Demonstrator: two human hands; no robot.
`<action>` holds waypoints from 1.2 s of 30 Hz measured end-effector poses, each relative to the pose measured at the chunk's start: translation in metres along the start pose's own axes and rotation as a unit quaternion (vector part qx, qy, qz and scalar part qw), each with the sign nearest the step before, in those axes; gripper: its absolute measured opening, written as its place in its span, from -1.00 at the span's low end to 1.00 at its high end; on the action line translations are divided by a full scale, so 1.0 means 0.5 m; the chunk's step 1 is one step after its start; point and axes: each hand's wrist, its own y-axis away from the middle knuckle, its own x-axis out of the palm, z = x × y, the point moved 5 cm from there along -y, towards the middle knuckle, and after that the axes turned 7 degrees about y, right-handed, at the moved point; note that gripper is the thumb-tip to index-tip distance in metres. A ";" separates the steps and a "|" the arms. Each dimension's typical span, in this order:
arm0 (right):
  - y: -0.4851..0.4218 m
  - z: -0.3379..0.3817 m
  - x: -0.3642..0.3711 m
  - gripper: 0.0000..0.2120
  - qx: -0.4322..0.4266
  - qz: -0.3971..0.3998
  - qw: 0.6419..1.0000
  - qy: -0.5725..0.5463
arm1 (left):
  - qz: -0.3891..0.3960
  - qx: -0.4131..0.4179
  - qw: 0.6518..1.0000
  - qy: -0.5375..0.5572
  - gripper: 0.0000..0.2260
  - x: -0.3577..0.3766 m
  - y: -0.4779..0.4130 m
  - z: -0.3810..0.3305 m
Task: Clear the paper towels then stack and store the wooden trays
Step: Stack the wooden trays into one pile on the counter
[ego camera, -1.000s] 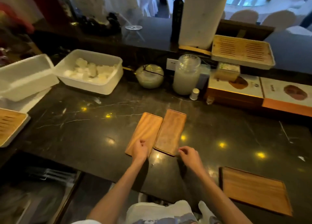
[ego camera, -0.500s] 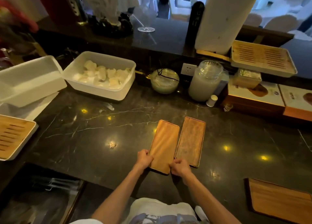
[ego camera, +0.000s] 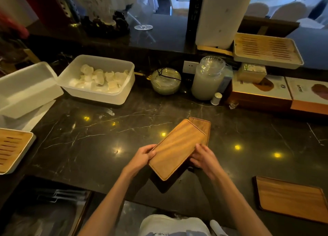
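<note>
Two narrow wooden trays overlap at the middle of the dark marble counter. The lighter tray [ego camera: 174,149] lies tilted on top of the darker tray [ego camera: 201,126], of which only the far end shows. My left hand [ego camera: 142,158] grips the lighter tray's left edge. My right hand [ego camera: 204,156] holds the right side where the two trays meet. A wider wooden tray [ego camera: 291,198] rests flat at the near right. A tall paper towel roll [ego camera: 220,15] stands on the raised ledge behind.
A white tub [ego camera: 122,96] of crumpled white pieces and an empty white tub [ego camera: 26,90] stand at the left. Slatted trays sit at the far left [ego camera: 12,148] and back right [ego camera: 266,49]. A glass jar [ego camera: 207,79], a glass bowl [ego camera: 166,81] and boxes [ego camera: 260,95] line the back.
The two narrow trays lay side by side on the counter; now the lighter one is lifted and swung over the darker one. Both hands moved with them.
</note>
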 end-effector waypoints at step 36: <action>0.334 -0.052 -0.949 -0.69 0.004 -0.351 0.846 0.401 | -0.140 -0.006 0.962 -0.235 -0.75 0.912 0.009 0.004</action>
